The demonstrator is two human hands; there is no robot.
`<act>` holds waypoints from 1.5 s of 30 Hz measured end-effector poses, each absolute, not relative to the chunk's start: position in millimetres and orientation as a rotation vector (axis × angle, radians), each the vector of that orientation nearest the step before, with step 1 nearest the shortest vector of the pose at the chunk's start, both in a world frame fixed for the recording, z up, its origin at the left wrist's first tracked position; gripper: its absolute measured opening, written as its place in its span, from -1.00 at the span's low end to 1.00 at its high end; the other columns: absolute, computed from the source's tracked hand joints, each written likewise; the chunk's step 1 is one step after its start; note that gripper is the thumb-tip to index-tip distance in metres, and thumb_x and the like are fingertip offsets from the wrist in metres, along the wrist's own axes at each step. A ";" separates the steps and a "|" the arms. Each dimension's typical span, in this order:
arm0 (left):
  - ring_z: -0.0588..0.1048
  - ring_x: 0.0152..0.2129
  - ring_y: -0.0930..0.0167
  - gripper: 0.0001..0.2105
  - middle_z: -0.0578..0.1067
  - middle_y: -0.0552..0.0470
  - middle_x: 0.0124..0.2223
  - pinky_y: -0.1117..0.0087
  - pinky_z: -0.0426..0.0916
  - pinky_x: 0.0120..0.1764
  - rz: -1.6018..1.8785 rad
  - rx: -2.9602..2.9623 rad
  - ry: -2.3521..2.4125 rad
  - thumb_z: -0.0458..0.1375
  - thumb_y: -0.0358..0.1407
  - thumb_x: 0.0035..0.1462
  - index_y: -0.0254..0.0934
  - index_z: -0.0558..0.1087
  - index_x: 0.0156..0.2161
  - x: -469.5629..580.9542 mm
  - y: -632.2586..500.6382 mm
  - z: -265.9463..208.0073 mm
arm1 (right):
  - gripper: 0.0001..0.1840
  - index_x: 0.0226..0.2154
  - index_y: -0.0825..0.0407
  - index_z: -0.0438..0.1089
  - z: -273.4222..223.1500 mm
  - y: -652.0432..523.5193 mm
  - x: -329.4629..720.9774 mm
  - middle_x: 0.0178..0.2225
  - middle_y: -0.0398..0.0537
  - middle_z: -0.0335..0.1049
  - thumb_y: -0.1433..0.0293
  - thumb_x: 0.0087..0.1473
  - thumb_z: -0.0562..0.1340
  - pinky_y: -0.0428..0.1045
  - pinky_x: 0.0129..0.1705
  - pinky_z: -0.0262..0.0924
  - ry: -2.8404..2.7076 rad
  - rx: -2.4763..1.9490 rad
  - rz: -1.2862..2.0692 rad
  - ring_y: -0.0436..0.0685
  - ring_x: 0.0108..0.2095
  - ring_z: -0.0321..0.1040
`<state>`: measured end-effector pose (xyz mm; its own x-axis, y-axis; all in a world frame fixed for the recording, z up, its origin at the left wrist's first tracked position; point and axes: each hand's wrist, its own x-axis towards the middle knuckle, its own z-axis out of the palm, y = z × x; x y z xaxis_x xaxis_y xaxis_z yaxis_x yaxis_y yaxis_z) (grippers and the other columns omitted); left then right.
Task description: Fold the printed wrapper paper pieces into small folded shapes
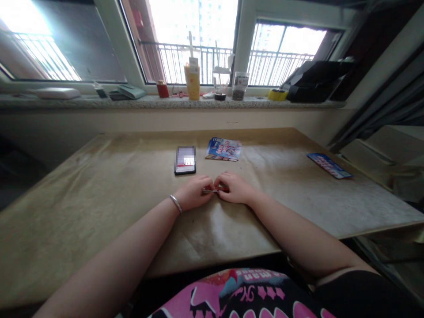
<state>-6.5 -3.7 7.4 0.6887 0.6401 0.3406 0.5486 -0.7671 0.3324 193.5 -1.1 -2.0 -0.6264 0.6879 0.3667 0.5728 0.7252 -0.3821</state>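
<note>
My left hand [196, 193], with a silver bangle at the wrist, and my right hand [233, 189] meet over the middle of the table. Both have their fingers closed on one slim object, silvery at the left and red at the right [221, 189]; its kind is too small to make out. Just beyond my left hand lies a phone or small tablet [185, 168] in a dark frame, its screen partly blurred out. A stack of blue and pink printed cards or leaflets [224, 149] lies farther back, past my right hand.
A tan cover spreads over the table [115, 185]. Another printed stack [329, 165] lies at the right. Along the windowsill [132, 103] stand a yellow drink cup [192, 81], a clear cup [221, 84], a red bottle [162, 89], yellow tape [277, 95] and a black box [309, 84].
</note>
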 end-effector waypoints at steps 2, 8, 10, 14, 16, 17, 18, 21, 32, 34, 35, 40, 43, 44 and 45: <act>0.37 -0.43 0.45 -0.96 0.42 0.05 -0.39 0.45 0.24 -0.34 0.618 2.678 0.904 0.12 -0.40 -0.01 -0.29 0.38 -0.37 -8.2 -3.6 7.8 | -0.83 -0.35 0.06 0.40 0.4 -1.6 195.3 -0.39 -0.07 0.41 0.49 -0.11 0.20 -0.02 -0.16 0.17 -2.456 -0.913 0.358 0.10 -0.27 0.28; 0.39 -0.32 0.42 -0.91 0.45 0.03 -0.30 0.43 0.27 -0.24 0.484 2.705 0.764 0.14 -0.42 0.00 -0.26 0.44 -0.32 -12.5 -1.7 10.0 | -0.80 -0.36 0.04 0.44 -1.0 5.5 199.1 -0.34 -0.07 0.47 0.56 0.01 0.13 0.01 -0.06 0.16 -2.455 -0.807 0.465 0.06 -0.24 0.34; 0.40 -0.30 0.42 -0.91 0.46 0.02 -0.28 0.42 0.27 -0.22 0.461 2.702 0.758 0.18 -0.36 0.03 -0.23 0.47 -0.30 -13.9 -1.3 10.8 | -0.83 -0.38 0.05 0.45 -4.3 9.3 199.9 -0.35 -0.07 0.47 0.54 0.03 0.15 0.00 -0.07 0.16 -2.410 -0.839 0.454 0.05 -0.25 0.35; 0.39 -0.28 0.40 -0.90 0.49 0.03 -0.26 0.38 0.24 -0.20 0.452 2.818 0.811 0.14 -0.30 0.12 -0.17 0.50 -0.28 -14.0 -1.5 12.4 | -0.88 -0.41 0.05 0.46 -8.5 11.5 200.1 -0.36 -0.06 0.46 0.50 0.03 0.19 -0.02 -0.09 0.16 -2.406 -0.832 0.411 0.05 -0.26 0.35; 0.38 -0.28 0.38 -0.87 0.50 0.03 -0.25 0.35 0.22 -0.19 0.467 2.926 0.887 0.09 -0.32 0.16 -0.15 0.51 -0.27 -12.3 -2.0 12.6 | -0.89 -0.37 0.06 0.46 -8.8 10.3 199.4 -0.36 -0.05 0.46 0.49 0.01 0.21 -0.02 -0.11 0.17 -2.396 -0.872 0.402 0.06 -0.26 0.34; 0.38 -0.28 0.37 -0.85 0.50 0.02 -0.25 0.34 0.21 -0.19 0.470 2.972 0.931 0.07 -0.33 0.17 -0.16 0.51 -0.27 -11.1 -2.1 12.3 | -0.88 -0.34 0.07 0.45 -8.7 9.5 199.0 -0.35 -0.05 0.47 0.49 0.00 0.22 -0.02 -0.13 0.18 -2.378 -0.910 0.402 0.06 -0.27 0.34; 0.38 -0.29 0.37 -0.83 0.49 0.01 -0.26 0.33 0.21 -0.20 0.466 3.006 0.971 0.04 -0.34 0.18 -0.16 0.50 -0.27 -9.9 -2.1 11.7 | -0.86 -0.32 0.07 0.45 -8.6 8.9 198.6 -0.35 -0.06 0.47 0.49 -0.01 0.22 -0.03 -0.16 0.18 -2.357 -0.948 0.403 0.06 -0.28 0.33; 0.39 -0.34 0.38 -0.79 0.47 -0.01 -0.29 0.37 0.23 -0.28 0.434 3.027 1.051 0.00 -0.38 0.19 -0.21 0.49 -0.28 -7.3 -0.7 8.0 | -0.85 -0.34 0.07 0.45 -8.7 8.8 198.3 -0.37 -0.07 0.47 0.54 -0.03 0.22 -0.04 -0.18 0.18 -2.340 -0.969 0.400 0.05 -0.30 0.32; 0.43 -0.34 0.38 -0.82 0.47 -0.02 -0.27 0.39 0.31 -0.30 0.524 2.852 1.300 0.02 -0.40 0.15 -0.23 0.49 -0.32 -9.7 4.4 7.4 | -0.77 -0.26 0.03 0.47 -15.2 11.5 198.7 -0.25 -0.01 0.47 0.54 0.00 0.20 0.01 -0.06 0.19 -2.428 -0.937 0.225 0.09 -0.18 0.32; 0.43 -0.33 0.37 -0.82 0.48 -0.02 -0.28 0.38 0.32 -0.28 0.516 2.863 1.282 0.03 -0.40 0.15 -0.23 0.49 -0.30 -10.9 5.7 7.7 | -0.78 -0.24 0.01 0.47 -13.7 11.1 198.6 -0.22 -0.01 0.46 0.50 0.02 0.20 0.02 -0.05 0.18 -2.450 -0.954 0.179 0.10 -0.16 0.31; 0.43 -0.32 0.37 -0.83 0.48 -0.02 -0.28 0.38 0.33 -0.26 0.501 2.881 1.271 0.04 -0.39 0.14 -0.23 0.49 -0.29 -11.6 6.3 7.6 | -0.79 -0.24 0.00 0.47 -12.6 10.9 198.5 -0.22 -0.01 0.46 0.48 0.04 0.20 0.02 -0.06 0.18 -2.462 -0.958 0.153 0.10 -0.16 0.30; 0.42 -0.28 0.35 -0.82 0.50 -0.03 -0.23 0.35 0.34 -0.20 0.441 2.938 1.259 0.05 -0.33 0.15 -0.23 0.50 -0.21 -13.7 7.2 6.4 | -0.80 -0.21 0.00 0.46 -6.7 10.4 198.2 -0.21 -0.01 0.44 0.43 0.11 0.17 0.02 -0.10 0.17 -2.521 -0.971 0.005 0.13 -0.16 0.27; 0.42 -0.26 0.33 -0.80 0.50 -0.05 -0.21 0.31 0.34 -0.18 0.463 2.913 1.241 0.04 -0.33 0.16 -0.23 0.51 -0.19 -13.2 6.5 5.8 | -0.80 -0.21 0.00 0.46 -5.2 11.0 197.6 -0.22 0.01 0.44 0.38 0.15 0.14 0.02 -0.13 0.16 -2.536 -1.001 -0.089 0.14 -0.16 0.26; 0.42 -0.26 0.33 -0.79 0.50 -0.06 -0.21 0.30 0.35 -0.17 0.478 2.896 1.228 0.04 -0.33 0.16 -0.23 0.51 -0.19 -13.1 6.5 5.6 | -0.79 -0.21 0.00 0.45 -4.9 11.4 197.2 -0.22 0.02 0.44 0.36 0.16 0.13 0.02 -0.14 0.15 -2.540 -1.004 -0.110 0.14 -0.16 0.25; 0.42 -0.26 0.33 -0.79 0.50 -0.06 -0.22 0.29 0.35 -0.15 0.493 2.878 1.210 0.05 -0.33 0.15 -0.23 0.51 -0.18 -13.1 6.7 5.3 | -0.78 -0.21 0.00 0.45 -4.6 11.9 196.8 -0.23 0.02 0.44 0.34 0.18 0.12 0.02 -0.15 0.15 -2.544 -1.002 -0.128 0.14 -0.16 0.25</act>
